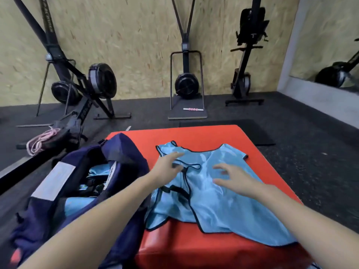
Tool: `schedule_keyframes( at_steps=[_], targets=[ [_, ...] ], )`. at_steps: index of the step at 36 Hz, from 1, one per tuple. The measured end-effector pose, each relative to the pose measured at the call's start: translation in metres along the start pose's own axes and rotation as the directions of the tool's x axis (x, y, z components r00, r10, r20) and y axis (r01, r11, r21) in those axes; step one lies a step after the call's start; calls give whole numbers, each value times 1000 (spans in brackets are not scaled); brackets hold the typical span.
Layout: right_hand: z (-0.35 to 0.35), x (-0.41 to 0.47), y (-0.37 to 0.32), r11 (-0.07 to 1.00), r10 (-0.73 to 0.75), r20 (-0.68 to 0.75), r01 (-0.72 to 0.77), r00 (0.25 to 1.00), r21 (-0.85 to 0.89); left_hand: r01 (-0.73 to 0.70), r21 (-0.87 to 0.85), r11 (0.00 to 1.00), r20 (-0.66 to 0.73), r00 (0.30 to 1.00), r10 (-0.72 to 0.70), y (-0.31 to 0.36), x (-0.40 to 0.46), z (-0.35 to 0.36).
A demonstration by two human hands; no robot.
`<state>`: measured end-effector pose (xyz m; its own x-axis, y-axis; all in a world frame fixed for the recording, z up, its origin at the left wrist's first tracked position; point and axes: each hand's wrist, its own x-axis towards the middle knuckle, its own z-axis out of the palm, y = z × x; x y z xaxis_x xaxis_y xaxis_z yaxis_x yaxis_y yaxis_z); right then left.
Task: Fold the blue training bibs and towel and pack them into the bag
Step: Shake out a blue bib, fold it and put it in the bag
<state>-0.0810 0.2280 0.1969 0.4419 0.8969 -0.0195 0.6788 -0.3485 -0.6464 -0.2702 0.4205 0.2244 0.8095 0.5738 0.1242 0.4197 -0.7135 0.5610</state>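
Currently: bib (pixel 211 193), blue, spread flat on red pad (pixel 252 140), long axis running away from the person. Left hand (pixel 167 166), fingers straight, touching the shoulder strap at its fingertips; nearer the bib's left edge. Right hand (pixel 233 177), fingers spread, holding nothing, just over the bib's middle. Bag (pixel 124 150) just left of left hand, open, blue cloth inside.

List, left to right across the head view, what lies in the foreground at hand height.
Navy bag, standing open → left hand, on the bib's strap edge → blue bib, spread on the red mat → right hand, fingers spread over the bib.
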Motion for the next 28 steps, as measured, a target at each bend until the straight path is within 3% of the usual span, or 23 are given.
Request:
schedule_keyframes(
  at_steps=[4,7,14,16,20,25,28],
  targets=[
    [47,-37,7,1000,-7,-6,7,1000,-2,-23,-102,994,100,994,33,4,-57,46],
    [66,-58,9,999,26,-51,-24,998,36,-94,-54,994,101,990,99,-1,-86,72],
    [75,-69,-11,999,9,54,-12,998,53,-188,25,982,113,976,184,-15,-109,99],
    [81,-70,-9,1000,9,104,-10,995,6,-214,37,976,147,967,206,-14,-105,100],
    [83,-70,-4,994,46,156,-61,987,91,-276,44,960,229,938,259,-14,-102,104],
    [80,-67,-4,994,39,162,-56,986,99,-254,-2,967,141,957,252,-16,-93,106],
    [88,-65,0,997,26,119,-35,993,69,-134,-115,984,24,990,138,-15,-89,101]
  ],
)
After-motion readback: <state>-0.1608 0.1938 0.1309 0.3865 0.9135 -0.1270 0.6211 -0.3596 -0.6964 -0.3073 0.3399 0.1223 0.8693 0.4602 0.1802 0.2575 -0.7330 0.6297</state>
